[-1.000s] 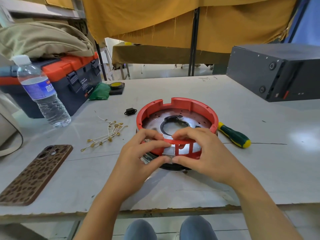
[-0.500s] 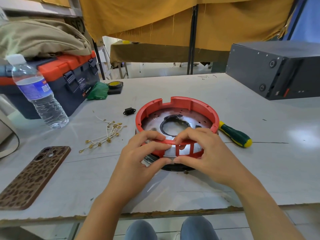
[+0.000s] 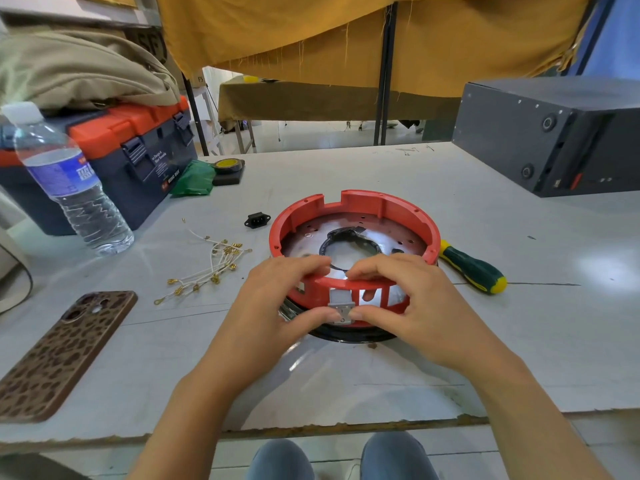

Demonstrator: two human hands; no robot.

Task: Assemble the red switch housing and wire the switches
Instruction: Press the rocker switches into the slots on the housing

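The round red switch housing [image 3: 356, 206] sits on a metal plate over a black base in the middle of the table. A small grey switch [image 3: 341, 306] stands at a slot in the housing's near wall. My left hand [image 3: 273, 303] and my right hand [image 3: 405, 299] both pinch this switch between their thumbs, with their fingers curled over the red rim. A bundle of white wires with gold terminals [image 3: 211, 268] lies left of the housing. A black socket part [image 3: 257, 220] lies behind the wires.
A green-and-yellow screwdriver [image 3: 474, 268] lies right of the housing. A phone in a patterned case [image 3: 62, 351] and a water bottle [image 3: 69, 185] are at the left, with a toolbox [image 3: 138, 157] behind. A dark box [image 3: 554, 133] stands at the back right.
The grey switch now shows between my two thumbs at the housing's near wall. Both hands stayed on the rim.
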